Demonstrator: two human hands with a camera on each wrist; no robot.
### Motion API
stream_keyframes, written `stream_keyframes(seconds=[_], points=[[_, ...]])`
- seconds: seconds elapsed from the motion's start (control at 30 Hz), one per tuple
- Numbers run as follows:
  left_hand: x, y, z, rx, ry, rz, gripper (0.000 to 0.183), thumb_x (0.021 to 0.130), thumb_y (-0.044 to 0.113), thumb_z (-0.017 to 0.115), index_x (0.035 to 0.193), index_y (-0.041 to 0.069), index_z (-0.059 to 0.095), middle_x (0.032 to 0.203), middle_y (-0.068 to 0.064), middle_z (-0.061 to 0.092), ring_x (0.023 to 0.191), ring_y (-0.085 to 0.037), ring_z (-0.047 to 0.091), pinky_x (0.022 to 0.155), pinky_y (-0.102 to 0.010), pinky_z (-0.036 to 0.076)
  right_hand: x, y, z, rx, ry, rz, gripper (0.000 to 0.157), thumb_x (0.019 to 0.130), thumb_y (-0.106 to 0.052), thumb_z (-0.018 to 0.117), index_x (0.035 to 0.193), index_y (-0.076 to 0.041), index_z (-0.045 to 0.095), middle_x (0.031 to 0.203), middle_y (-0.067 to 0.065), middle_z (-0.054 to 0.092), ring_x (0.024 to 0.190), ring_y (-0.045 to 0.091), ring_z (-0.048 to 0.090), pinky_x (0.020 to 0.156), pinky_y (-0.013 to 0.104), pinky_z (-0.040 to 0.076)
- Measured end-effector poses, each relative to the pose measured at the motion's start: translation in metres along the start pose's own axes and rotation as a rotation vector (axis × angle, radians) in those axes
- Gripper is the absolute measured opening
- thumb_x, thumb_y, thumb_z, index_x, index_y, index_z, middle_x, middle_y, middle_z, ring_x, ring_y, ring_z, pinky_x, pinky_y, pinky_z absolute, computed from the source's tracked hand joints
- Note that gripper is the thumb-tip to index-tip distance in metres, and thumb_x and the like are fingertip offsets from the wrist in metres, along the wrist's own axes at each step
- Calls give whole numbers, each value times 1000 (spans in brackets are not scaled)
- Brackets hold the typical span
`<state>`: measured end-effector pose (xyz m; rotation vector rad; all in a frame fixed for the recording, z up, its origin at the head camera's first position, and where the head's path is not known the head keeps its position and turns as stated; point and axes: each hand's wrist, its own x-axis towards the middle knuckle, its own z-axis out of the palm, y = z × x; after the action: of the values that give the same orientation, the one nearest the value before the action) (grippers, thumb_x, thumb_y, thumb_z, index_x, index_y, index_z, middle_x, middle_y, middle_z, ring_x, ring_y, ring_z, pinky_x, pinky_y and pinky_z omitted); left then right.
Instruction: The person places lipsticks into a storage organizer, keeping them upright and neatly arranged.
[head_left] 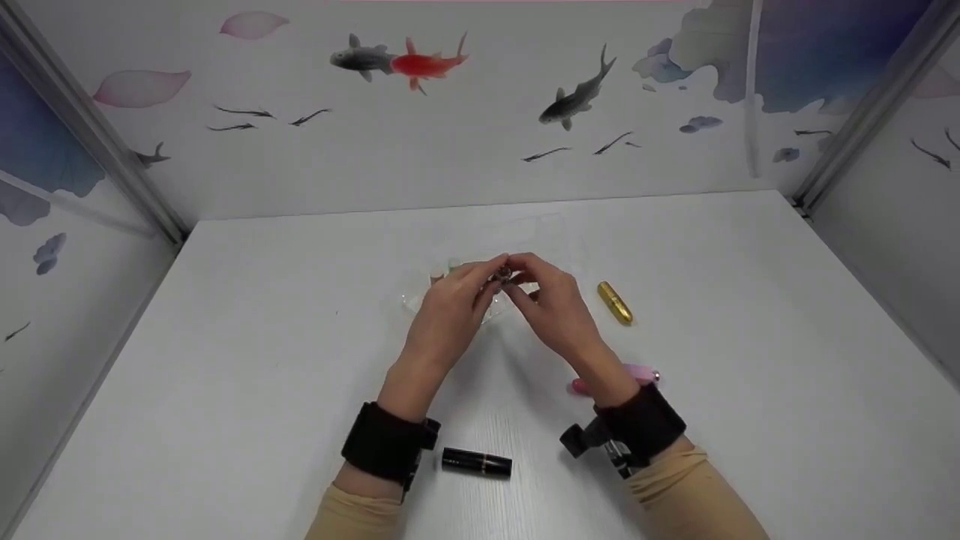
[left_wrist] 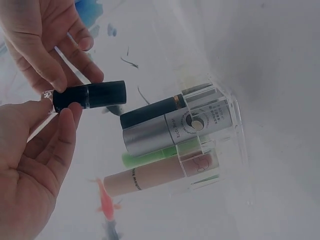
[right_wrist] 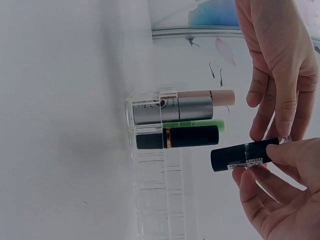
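Observation:
In the head view my left hand (head_left: 448, 307) and right hand (head_left: 551, 304) meet over the middle of the table. Between their fingertips is a black lipstick tube (right_wrist: 227, 156) with a silver band, a pale label strip and a clear end; both hands pinch it. The left wrist view shows the same lipstick lying roughly level, the right hand's fingers on it from the other side. Just below stands a clear acrylic holder (right_wrist: 162, 210) with a black gold-banded lipstick (right_wrist: 197, 136), a silver tube (left_wrist: 152, 135), a green tube (left_wrist: 132, 160) and a beige tube (left_wrist: 150, 177) upright in it.
A gold tube (head_left: 615, 303) lies on the white table (head_left: 262, 375), right of the hands. My right wrist partly hides a pink tube (head_left: 641, 372). Near the front, between the forearms, lies a black gold-ringed tube (head_left: 477, 463). Printed panels (head_left: 450, 150) stand behind and at both sides.

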<state>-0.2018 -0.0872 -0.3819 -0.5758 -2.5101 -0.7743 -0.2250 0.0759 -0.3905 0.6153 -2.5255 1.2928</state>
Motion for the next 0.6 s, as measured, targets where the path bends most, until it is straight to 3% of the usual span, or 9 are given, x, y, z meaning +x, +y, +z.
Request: stream_keyframes(seconds=[0.13, 0.37, 0.6], points=[[-1, 0, 1, 0, 8, 14, 37, 100, 14, 60, 137, 11, 60, 123, -8, 70, 110, -18, 70, 91, -26, 58, 0, 1, 0, -10, 22, -17, 30, 97, -10, 64, 127, -10, 63, 122, 7, 69, 108, 22, 68, 78, 38, 60], [-1, 1, 3, -17, -4, 10, 37, 101, 15, 60, 137, 11, 56, 123, -10, 70, 101, -19, 71, 77, -27, 59, -1, 2, 0, -14, 37, -20, 30, 98, -9, 63, 128, -9, 62, 124, 8, 68, 108, 24, 68, 77, 39, 60], [-1, 3, 6, -29, -12, 36, 34, 101, 13, 59, 134, 8, 58, 124, -8, 70, 104, -17, 71, 84, -26, 59, 1, 5, -2, 3, 40, 21, 29, 98, -10, 63, 127, -11, 64, 124, 6, 70, 109, 23, 70, 81, 40, 61]])
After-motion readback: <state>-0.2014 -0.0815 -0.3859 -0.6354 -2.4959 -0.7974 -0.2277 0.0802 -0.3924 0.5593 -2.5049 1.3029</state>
